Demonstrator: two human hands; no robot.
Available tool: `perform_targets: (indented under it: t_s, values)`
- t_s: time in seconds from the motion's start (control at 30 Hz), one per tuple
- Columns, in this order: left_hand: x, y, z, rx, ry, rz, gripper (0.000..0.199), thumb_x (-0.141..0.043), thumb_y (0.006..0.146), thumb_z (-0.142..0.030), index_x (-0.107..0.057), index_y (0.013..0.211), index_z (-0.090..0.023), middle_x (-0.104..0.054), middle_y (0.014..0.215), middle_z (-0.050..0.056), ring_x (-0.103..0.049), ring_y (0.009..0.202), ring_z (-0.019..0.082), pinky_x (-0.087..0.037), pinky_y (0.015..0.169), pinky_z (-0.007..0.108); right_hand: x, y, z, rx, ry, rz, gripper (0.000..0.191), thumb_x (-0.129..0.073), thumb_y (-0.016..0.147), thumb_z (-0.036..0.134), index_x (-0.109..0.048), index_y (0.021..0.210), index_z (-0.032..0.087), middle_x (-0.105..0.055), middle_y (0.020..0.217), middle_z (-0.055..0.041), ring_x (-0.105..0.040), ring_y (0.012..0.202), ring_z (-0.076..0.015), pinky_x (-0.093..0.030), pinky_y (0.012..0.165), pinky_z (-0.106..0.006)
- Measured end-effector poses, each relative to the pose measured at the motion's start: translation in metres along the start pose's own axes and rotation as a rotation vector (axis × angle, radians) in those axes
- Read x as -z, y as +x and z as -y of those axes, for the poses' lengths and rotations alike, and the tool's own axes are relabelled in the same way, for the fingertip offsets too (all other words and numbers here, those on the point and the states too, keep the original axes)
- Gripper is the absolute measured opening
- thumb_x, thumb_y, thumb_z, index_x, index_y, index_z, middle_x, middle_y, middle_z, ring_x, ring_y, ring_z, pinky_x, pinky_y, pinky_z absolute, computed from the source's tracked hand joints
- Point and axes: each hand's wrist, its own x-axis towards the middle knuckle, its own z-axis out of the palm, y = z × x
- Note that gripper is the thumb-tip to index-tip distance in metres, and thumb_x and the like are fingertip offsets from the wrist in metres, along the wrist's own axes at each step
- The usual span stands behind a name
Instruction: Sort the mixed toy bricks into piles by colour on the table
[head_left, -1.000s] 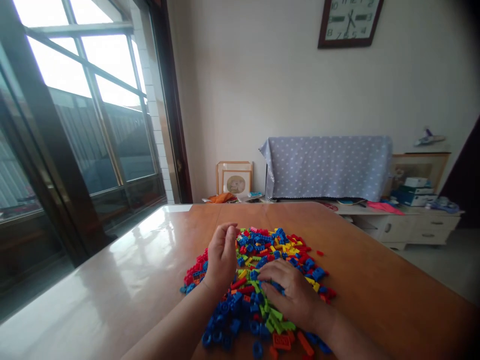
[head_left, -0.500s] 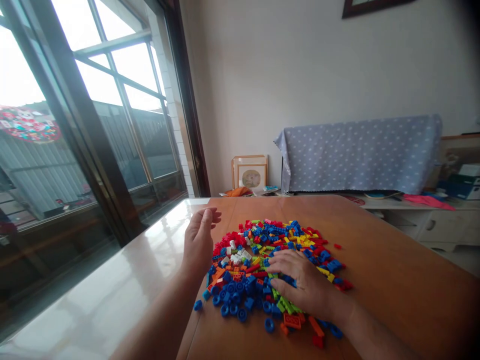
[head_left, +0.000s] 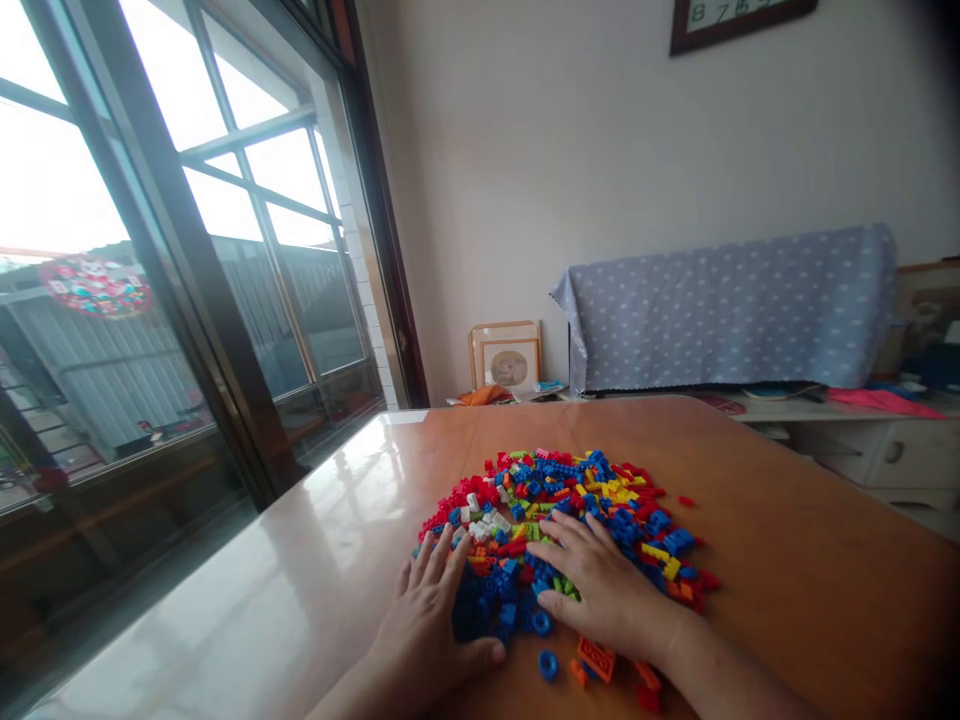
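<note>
A wide pile of toy building bricks in red, blue, yellow, white, green and orange lies spread on the brown table. At its left edge rests my left hand, palm down with fingers apart, partly covering blue pieces. Over the pile's right-middle part is my right hand, fingers stretched out and holding nothing visible. An orange brick and a blue ring-shaped piece lie at the near edge, close to the right hand. Bricks beneath both palms are hidden.
Glass sliding doors stand left of the table. Behind it, a low white cabinet carries something draped in a dotted grey-blue cloth. Picture frames lean against the wall. One red brick lies apart on the right.
My left hand has come down from above the table onto the pile's left edge, its fingers spreading. My right hand stays over the bricks. The view has shifted slightly.
</note>
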Motion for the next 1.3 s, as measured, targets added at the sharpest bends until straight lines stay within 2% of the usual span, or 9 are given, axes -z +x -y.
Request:
perform_targets:
  t_s: [0.13, 0.37, 0.53, 0.7, 0.87, 0.97, 1.07, 1.17, 1.3]
  values:
    - [0.002, 0.023, -0.015, -0.068, 0.038, 0.003, 0.100, -0.056, 0.071, -0.082, -0.028, 0.154, -0.035, -0.016, 0.163, 0.005, -0.010, 0.149, 0.041, -0.017, 0.117, 0.064, 0.000, 0.002, -0.002, -0.018, -0.008, -0.023, 0.055, -0.061, 0.084, 0.045, -0.056, 0.138, 0.036, -0.042, 0.154, -0.0061, -0.023, 0.148, -0.0313, -0.007, 0.118, -0.060]
    - [-0.006, 0.070, -0.027, -0.167, 0.047, -0.081, 0.070, -0.045, 0.090, -0.066, -0.039, 0.150, -0.032, -0.025, 0.162, 0.004, -0.021, 0.149, 0.033, -0.020, 0.120, 0.055, -0.005, 0.004, -0.003, -0.026, 0.020, -0.078, 0.056, -0.062, 0.081, 0.039, -0.059, 0.136, 0.028, -0.044, 0.153, -0.0079, -0.029, 0.146, -0.0306, -0.014, 0.120, -0.053]
    - [-0.014, 0.116, -0.035, -0.200, 0.032, -0.150, 0.065, -0.042, 0.093, -0.062, -0.045, 0.146, -0.025, -0.040, 0.154, 0.009, -0.033, 0.144, 0.030, -0.026, 0.118, 0.048, -0.003, 0.008, -0.011, -0.069, 0.027, -0.167, 0.058, -0.060, 0.083, 0.039, -0.057, 0.138, 0.020, -0.050, 0.147, -0.0114, -0.032, 0.143, -0.0294, -0.019, 0.120, -0.048]
    - [-0.018, 0.163, -0.049, -0.136, 0.025, -0.174, 0.066, -0.046, 0.091, -0.059, -0.044, 0.144, -0.019, -0.049, 0.147, 0.014, -0.041, 0.138, 0.030, -0.033, 0.112, 0.044, 0.001, 0.009, -0.019, -0.067, 0.019, -0.232, 0.044, -0.061, 0.084, 0.038, -0.066, 0.126, 0.023, -0.053, 0.144, -0.0097, -0.034, 0.142, -0.0304, -0.022, 0.119, -0.050]
    - [-0.003, 0.198, -0.056, -0.013, -0.132, -0.218, 0.078, -0.055, 0.083, -0.064, -0.045, 0.143, -0.015, -0.052, 0.143, 0.017, -0.048, 0.132, 0.031, -0.037, 0.107, 0.038, 0.003, 0.011, -0.025, -0.070, 0.013, -0.310, 0.038, -0.059, 0.085, 0.034, -0.069, 0.121, 0.023, -0.060, 0.135, -0.0097, -0.040, 0.137, -0.0308, -0.029, 0.116, -0.050]
    - [0.017, 0.203, -0.044, 0.007, -0.342, -0.253, 0.068, -0.046, 0.088, -0.067, -0.058, 0.130, -0.015, -0.062, 0.132, 0.015, -0.055, 0.124, 0.029, -0.041, 0.103, 0.035, 0.003, 0.013, -0.030, -0.044, 0.009, -0.379, 0.033, -0.057, 0.087, 0.031, -0.071, 0.116, 0.023, -0.064, 0.129, -0.0093, -0.047, 0.131, -0.0296, -0.033, 0.113, -0.049]
    - [0.032, 0.189, -0.016, 0.015, -0.470, -0.257, 0.067, -0.036, 0.090, -0.068, -0.067, 0.116, -0.016, -0.069, 0.118, 0.013, -0.062, 0.112, 0.028, -0.045, 0.098, 0.037, 0.003, 0.015, -0.034, -0.024, 0.000, -0.431, 0.032, -0.055, 0.088, 0.030, -0.071, 0.115, 0.023, -0.066, 0.126, -0.0091, -0.049, 0.128, -0.0282, -0.035, 0.112, -0.047]
    - [0.033, 0.163, 0.022, 0.103, -0.406, -0.270, 0.070, -0.031, 0.090, -0.070, -0.069, 0.110, -0.014, -0.071, 0.113, 0.014, -0.062, 0.111, 0.029, -0.045, 0.098, 0.040, 0.004, 0.014, -0.034, -0.052, -0.013, -0.425, 0.034, -0.055, 0.088, 0.033, -0.071, 0.116, 0.022, -0.064, 0.128, -0.0102, -0.048, 0.129, -0.0285, -0.035, 0.113, -0.047]
    - [0.018, 0.130, 0.064, 0.244, -0.133, -0.187, 0.065, -0.018, 0.095, -0.061, -0.066, 0.116, -0.022, -0.070, 0.117, 0.010, -0.061, 0.115, 0.028, -0.044, 0.100, 0.045, 0.005, 0.009, -0.023, -0.049, 0.016, -0.278, 0.048, -0.059, 0.085, 0.049, -0.067, 0.126, 0.025, -0.057, 0.140, -0.0109, -0.040, 0.137, -0.0317, -0.027, 0.116, -0.051]
